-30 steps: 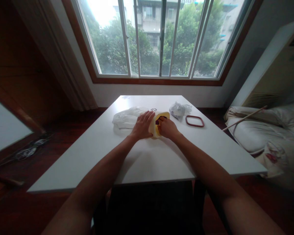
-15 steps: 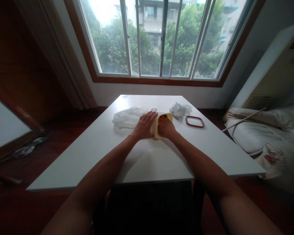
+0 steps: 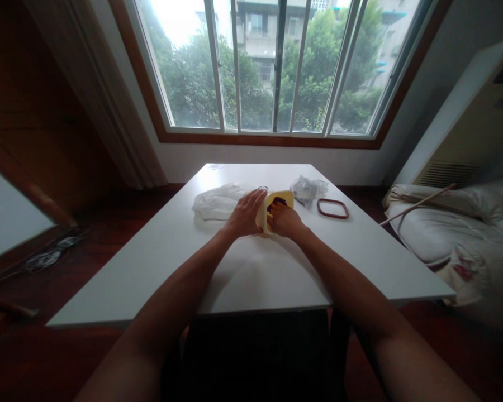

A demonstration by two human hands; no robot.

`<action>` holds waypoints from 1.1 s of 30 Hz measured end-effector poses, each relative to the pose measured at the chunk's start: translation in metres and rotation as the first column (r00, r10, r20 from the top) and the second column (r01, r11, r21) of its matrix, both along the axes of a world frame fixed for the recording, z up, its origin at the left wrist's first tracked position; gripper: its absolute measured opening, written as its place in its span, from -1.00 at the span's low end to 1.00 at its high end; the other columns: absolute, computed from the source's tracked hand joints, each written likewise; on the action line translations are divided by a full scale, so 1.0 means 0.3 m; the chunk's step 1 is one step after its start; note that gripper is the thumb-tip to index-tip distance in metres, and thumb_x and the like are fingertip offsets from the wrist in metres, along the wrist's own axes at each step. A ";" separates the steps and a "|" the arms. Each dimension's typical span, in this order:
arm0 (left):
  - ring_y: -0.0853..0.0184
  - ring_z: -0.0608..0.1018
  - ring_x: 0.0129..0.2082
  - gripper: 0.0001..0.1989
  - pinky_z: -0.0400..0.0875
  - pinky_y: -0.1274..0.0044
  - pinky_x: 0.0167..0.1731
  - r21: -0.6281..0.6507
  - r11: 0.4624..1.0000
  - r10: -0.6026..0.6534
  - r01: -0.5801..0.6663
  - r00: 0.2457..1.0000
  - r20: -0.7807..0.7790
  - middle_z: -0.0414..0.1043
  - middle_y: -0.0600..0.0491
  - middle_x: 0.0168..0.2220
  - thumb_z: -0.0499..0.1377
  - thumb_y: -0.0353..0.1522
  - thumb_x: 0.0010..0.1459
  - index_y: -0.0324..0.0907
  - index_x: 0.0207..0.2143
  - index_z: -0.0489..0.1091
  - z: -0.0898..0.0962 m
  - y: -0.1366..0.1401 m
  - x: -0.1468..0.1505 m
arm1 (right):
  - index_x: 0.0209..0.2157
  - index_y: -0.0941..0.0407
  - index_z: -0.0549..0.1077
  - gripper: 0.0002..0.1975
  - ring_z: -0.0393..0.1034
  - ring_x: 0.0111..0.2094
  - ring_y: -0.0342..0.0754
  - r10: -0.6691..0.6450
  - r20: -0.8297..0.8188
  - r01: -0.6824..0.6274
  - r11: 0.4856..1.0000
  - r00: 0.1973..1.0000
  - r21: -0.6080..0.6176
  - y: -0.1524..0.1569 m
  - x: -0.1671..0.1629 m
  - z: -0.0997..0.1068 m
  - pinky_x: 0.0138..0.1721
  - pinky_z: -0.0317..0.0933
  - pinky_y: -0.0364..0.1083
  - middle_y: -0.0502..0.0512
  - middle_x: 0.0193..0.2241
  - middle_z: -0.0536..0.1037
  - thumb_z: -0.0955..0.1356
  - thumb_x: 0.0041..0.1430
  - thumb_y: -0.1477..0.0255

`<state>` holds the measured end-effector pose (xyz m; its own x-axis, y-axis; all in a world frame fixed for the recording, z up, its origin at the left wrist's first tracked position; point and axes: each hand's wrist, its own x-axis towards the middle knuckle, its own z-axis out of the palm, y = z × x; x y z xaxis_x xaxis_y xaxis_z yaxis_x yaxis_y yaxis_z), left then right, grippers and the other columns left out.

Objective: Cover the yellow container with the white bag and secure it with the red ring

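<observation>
A pale yellow plastic container [image 3: 290, 198] lies tipped on its side on the white table, its mouth turned to the right. My left hand [image 3: 248, 214] is wrapped round its outer left side and holds it. My right hand [image 3: 285, 219] reaches into the mouth with curled fingers. A dark purple thing [image 3: 280, 200] shows inside, right by those fingers. The fingertips are partly hidden, so what they grip does not show clearly.
On the white table [image 3: 151, 268], a white plastic bag [image 3: 216, 202] lies left of the container. To the right are a crumpled clear bag [image 3: 307, 190] and a dark red rounded frame [image 3: 332, 209]. A small dark loop [image 3: 262, 188] lies behind the container.
The container's mouth has turned more toward me, so more of its inside and the dark purple thing show. My right hand has drawn slightly outward.
</observation>
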<state>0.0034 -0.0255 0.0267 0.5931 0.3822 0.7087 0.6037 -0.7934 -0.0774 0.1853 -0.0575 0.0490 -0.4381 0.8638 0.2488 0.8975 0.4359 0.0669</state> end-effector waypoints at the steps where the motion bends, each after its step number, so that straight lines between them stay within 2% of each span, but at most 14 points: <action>1: -0.09 0.14 0.33 0.13 0.11 0.14 0.27 -0.002 1.000 0.008 -0.008 1.000 0.013 0.06 -0.28 0.31 0.35 -0.23 -0.15 -0.28 0.37 -0.19 -0.001 0.000 -0.001 | 0.11 0.36 0.41 -0.47 0.22 0.21 0.14 -0.009 -0.033 0.011 0.999 0.999 0.049 -0.001 0.003 0.002 0.29 -0.04 0.03 0.41 0.13 0.43 0.12 0.40 0.26; 3: -0.08 0.15 0.33 0.13 0.13 0.15 0.27 -0.005 1.000 0.021 -0.021 0.999 0.026 0.07 -0.27 0.32 0.36 -0.21 -0.15 -0.26 0.37 -0.18 -0.003 0.001 -0.002 | 0.15 0.36 0.36 -0.44 0.15 0.25 0.14 -0.038 -0.077 0.044 0.996 0.996 0.077 -0.005 0.005 0.009 0.31 -0.10 0.03 0.40 0.17 0.38 0.12 0.40 0.23; 6: -0.08 0.17 0.32 0.14 0.14 0.17 0.27 -0.012 0.999 0.050 -0.050 0.998 0.043 0.08 -0.26 0.31 0.37 -0.19 -0.17 -0.26 0.37 -0.16 -0.011 0.012 -0.007 | 0.05 0.33 0.47 -0.46 0.25 0.18 0.13 -0.058 -0.068 0.060 0.998 0.996 0.021 -0.020 0.002 0.018 0.25 -0.01 0.01 0.37 0.07 0.48 0.10 0.41 0.23; 10: -0.12 0.21 0.29 0.20 0.20 0.15 0.23 -0.031 0.991 0.129 -0.127 0.986 0.105 0.09 -0.29 0.30 0.40 -0.17 -0.20 -0.27 0.37 -0.19 -0.030 0.043 -0.027 | -0.11 0.25 0.56 -0.41 0.41 0.01 0.12 -0.091 -0.028 0.088 0.991 0.995 -0.101 -0.046 -0.006 0.027 0.04 0.20 -0.01 0.36 -0.07 0.56 0.04 0.42 0.19; 13: -0.14 0.22 0.28 0.22 0.21 0.13 0.23 -0.028 0.991 0.136 -0.134 0.983 0.123 0.09 -0.30 0.29 0.41 -0.15 -0.22 -0.27 0.37 -0.21 -0.042 0.064 -0.045 | -0.14 0.19 0.57 -0.34 0.47 -0.10 0.10 -0.083 -0.032 0.077 0.983 0.996 -0.169 -0.059 0.000 0.038 -0.09 0.25 -0.03 0.34 -0.12 0.57 -0.01 0.42 0.13; 18: -0.12 0.21 0.29 0.21 0.22 0.13 0.24 -0.008 0.995 0.103 -0.103 0.986 0.132 0.09 -0.32 0.28 0.39 -0.09 -0.19 -0.28 0.36 -0.21 -0.052 0.077 -0.061 | -0.21 0.18 0.56 -0.39 0.47 -0.16 0.01 0.059 -0.207 -0.101 0.974 0.977 -0.200 -0.055 0.031 0.045 -0.17 0.21 -0.12 0.28 -0.17 0.59 0.02 0.43 0.15; 22: -0.13 0.18 0.31 0.18 0.18 0.10 0.25 0.002 0.997 0.083 -0.083 0.990 0.116 0.06 -0.31 0.29 0.36 -0.07 -0.14 -0.27 0.36 -0.23 -0.068 0.087 -0.065 | -0.30 0.18 0.54 -0.50 0.42 -0.29 -0.11 0.212 -0.436 -0.328 0.921 0.875 -0.210 -0.041 0.032 0.018 -0.23 0.17 -0.18 0.13 -0.30 0.59 0.09 0.44 0.23; 25: -0.14 0.17 0.31 0.17 0.16 0.09 0.26 0.008 0.997 0.080 -0.082 0.991 0.105 0.05 -0.32 0.30 0.35 -0.06 -0.13 -0.28 0.36 -0.23 -0.080 0.099 -0.070 | -0.36 0.18 0.52 -0.52 0.36 -0.37 -0.16 0.265 -0.494 -0.401 0.896 0.828 -0.190 -0.037 0.018 0.003 -0.30 0.12 -0.20 0.05 -0.39 0.57 0.12 0.42 0.25; 28: -0.14 0.17 0.31 0.19 0.16 0.10 0.26 0.010 0.995 0.098 -0.100 0.988 0.118 0.06 -0.33 0.29 0.36 -0.04 -0.15 -0.30 0.35 -0.23 -0.082 0.104 -0.073 | -0.34 0.17 0.53 -0.53 0.38 -0.35 -0.15 0.221 -0.439 -0.327 0.927 0.871 -0.182 -0.045 0.009 0.011 -0.30 0.12 -0.19 0.07 -0.37 0.59 0.11 0.42 0.27; 31: -0.12 0.19 0.30 0.19 0.18 0.11 0.26 0.008 0.993 0.114 -0.116 0.985 0.129 0.08 -0.32 0.28 0.36 -0.05 -0.15 -0.29 0.35 -0.23 -0.076 0.098 -0.070 | -0.29 0.16 0.57 -0.51 0.44 -0.28 -0.08 0.093 -0.296 -0.146 0.976 0.951 -0.164 -0.058 0.009 0.032 -0.27 0.13 -0.16 0.16 -0.28 0.62 0.10 0.42 0.26; 33: -0.11 0.19 0.30 0.18 0.18 0.13 0.26 0.008 0.993 0.119 -0.121 0.984 0.129 0.08 -0.31 0.28 0.36 -0.08 -0.15 -0.28 0.35 -0.23 -0.073 0.094 -0.069 | -0.27 0.16 0.58 -0.49 0.47 -0.24 -0.04 0.018 -0.205 -0.047 0.989 0.979 -0.138 -0.065 0.010 0.042 -0.26 0.14 -0.14 0.22 -0.23 0.63 0.09 0.42 0.25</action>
